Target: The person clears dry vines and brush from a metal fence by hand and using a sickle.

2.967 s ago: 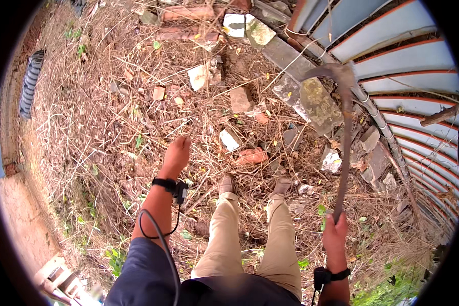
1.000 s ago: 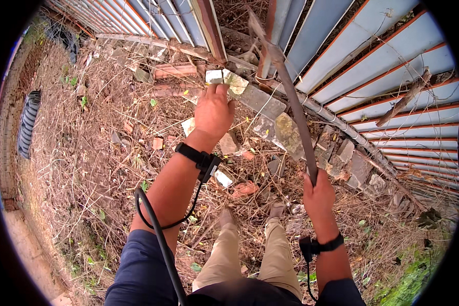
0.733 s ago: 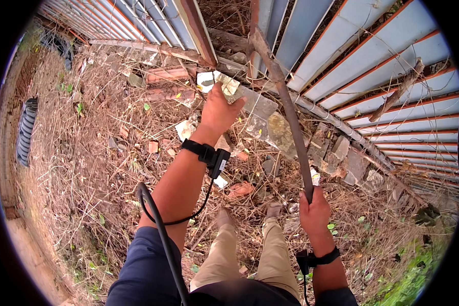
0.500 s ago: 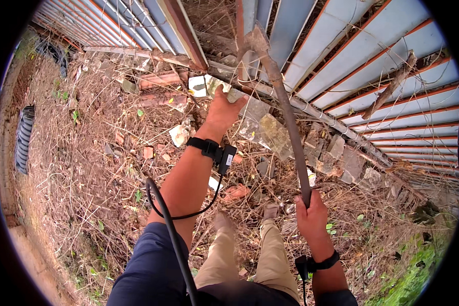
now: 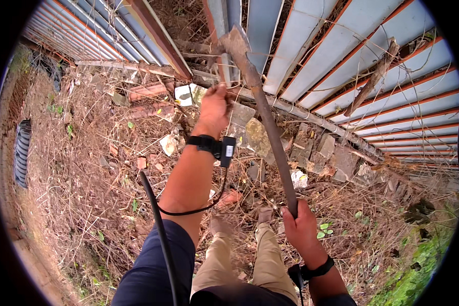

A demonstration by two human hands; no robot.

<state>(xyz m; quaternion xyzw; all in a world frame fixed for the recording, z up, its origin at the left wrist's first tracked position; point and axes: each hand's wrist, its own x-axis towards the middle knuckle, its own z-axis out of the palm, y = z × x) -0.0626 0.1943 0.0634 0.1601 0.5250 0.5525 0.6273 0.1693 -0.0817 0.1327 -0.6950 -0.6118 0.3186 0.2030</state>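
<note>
My right hand (image 5: 302,224) grips the lower end of a long-handled tool with a rusty, hooked blade (image 5: 264,109). Its shaft slants up and away to the left, and the blade overlaps the foot of the metal sheets at the far side. My left hand (image 5: 214,108) is stretched forward beside the blade, its fingers curled together on a thin dry vine (image 5: 233,92). The fingertips are partly hidden by the hand itself. Just left of those fingers lies a pale broken tile (image 5: 183,95). A yellowish stone slab (image 5: 259,136) rests between my left wrist and the shaft.
Blue-grey metal sheets (image 5: 316,51) with orange edges stand along the far side, above a pipe-like rail (image 5: 311,117). Dry stems and rubble cover the ground. A broken branch (image 5: 372,81) leans on the sheets. A ribbed dark object (image 5: 22,153) lies far left. Black cable hangs by my left arm.
My left hand has gone from spread fingers to curled fingers on the vine. My right hand and the tool have shifted slightly left in view, along with the whole scene.
</note>
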